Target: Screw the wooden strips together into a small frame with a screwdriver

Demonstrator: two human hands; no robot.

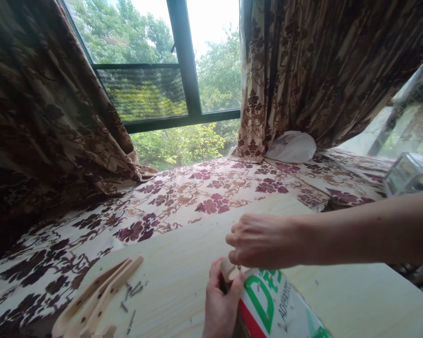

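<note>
My left hand (pixel 220 300) is closed round a small light wooden piece (pixel 228 270) at the end of a white, green and red printed box (pixel 268 300). Directly above, my right hand (pixel 257 239) is closed in a fist, its fingertips over a small metal screw (pixel 238 267) at the wooden piece; whether it grips a tool is hidden. Curved wooden parts with dark holes (pixel 98 295) lie together at the lower left. Several loose screws (pixel 136 288) are beside them.
A pale wooden board (pixel 176 263) lies under the hands and parts. Behind it spreads a floral cloth (pixel 211 188), with patterned curtains (pixel 289 70) and a window beyond. A white bag (pixel 292 146) rests by the curtain; a clear box (pixel 411 173) stands at the right.
</note>
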